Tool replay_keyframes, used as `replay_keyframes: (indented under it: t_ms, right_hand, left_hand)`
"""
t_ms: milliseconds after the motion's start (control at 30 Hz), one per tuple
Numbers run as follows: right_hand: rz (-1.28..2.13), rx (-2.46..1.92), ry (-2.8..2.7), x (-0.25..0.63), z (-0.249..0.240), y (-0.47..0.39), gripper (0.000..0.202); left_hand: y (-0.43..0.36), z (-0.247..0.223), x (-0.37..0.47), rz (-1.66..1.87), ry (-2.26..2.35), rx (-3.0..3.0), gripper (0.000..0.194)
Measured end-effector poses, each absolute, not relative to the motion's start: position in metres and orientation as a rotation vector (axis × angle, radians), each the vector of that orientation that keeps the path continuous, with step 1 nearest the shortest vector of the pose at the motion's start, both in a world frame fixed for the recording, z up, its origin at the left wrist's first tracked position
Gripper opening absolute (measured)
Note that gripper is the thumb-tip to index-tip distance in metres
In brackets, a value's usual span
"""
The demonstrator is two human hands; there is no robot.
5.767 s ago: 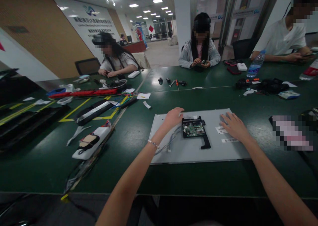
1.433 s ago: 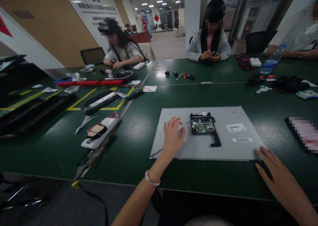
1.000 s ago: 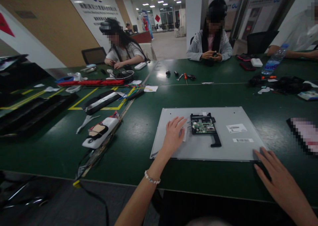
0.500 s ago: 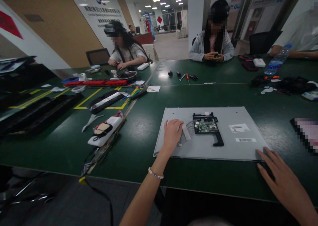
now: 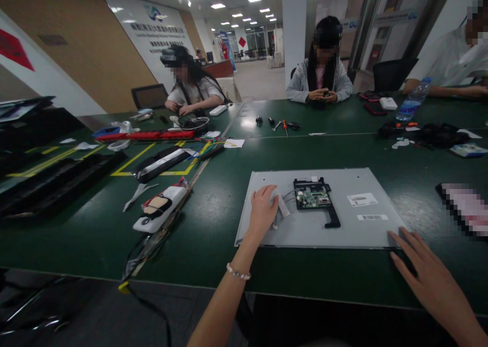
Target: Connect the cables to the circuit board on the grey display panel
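Observation:
A flat grey metal panel point(image 5: 354, 230) lies on the green table, with a small green circuit board point(image 5: 313, 198) in a black bracket point(image 5: 333, 217) near its middle. Over the panel's left part is my left hand point(image 5: 263, 210), its fingers curled beside a whitish strip point(image 5: 282, 206); whether it grips the strip is hard to tell. Thin grey wires run from there to the board. My right hand point(image 5: 423, 260) rests at the panel's lower right corner, fingers spread and holding nothing. Two white labels are on the panel's right side.
A phone point(image 5: 465, 207) lies right of the panel on the table point(image 5: 213, 255). Left are a white device point(image 5: 162, 215) with cables and black casings point(image 5: 57, 184). Farther back are tools point(image 5: 284, 127), a water bottle point(image 5: 414, 100) and several people seated around the table.
The view has shifted slightly, so the scene sits a little lower and further left. My left hand's fingers have moved slightly at the strip. My right hand stays by the panel's corner.

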State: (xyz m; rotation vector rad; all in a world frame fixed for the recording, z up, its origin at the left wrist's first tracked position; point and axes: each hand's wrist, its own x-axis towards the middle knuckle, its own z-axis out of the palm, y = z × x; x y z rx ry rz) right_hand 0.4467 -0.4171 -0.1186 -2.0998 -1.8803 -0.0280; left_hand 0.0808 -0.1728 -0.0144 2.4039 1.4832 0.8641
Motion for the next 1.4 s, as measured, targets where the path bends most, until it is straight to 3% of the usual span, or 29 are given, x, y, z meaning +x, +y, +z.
replay_keyframes:
  t_ms: [500, 700, 1400]
  right_hand:
    - [-0.173, -2.104, -1.971, 0.432, -0.103, -0.411, 0.058]
    - [0.017, -1.975, -2.122, 0.425, -0.080, -0.401, 0.064]
    - [0.520, -1.534, -2.465, 0.344, -0.029, -0.309, 0.051]
  left_hand:
    - [-0.169, -0.021, 0.078, 1.141, 1.420, 2.481, 0.031]
    - [-0.170, -0.019, 0.077, 1.191, 1.478, 2.487, 0.033]
    - [-0.173, -0.020, 0.075, 1.057, 1.458, 2.570, 0.038]
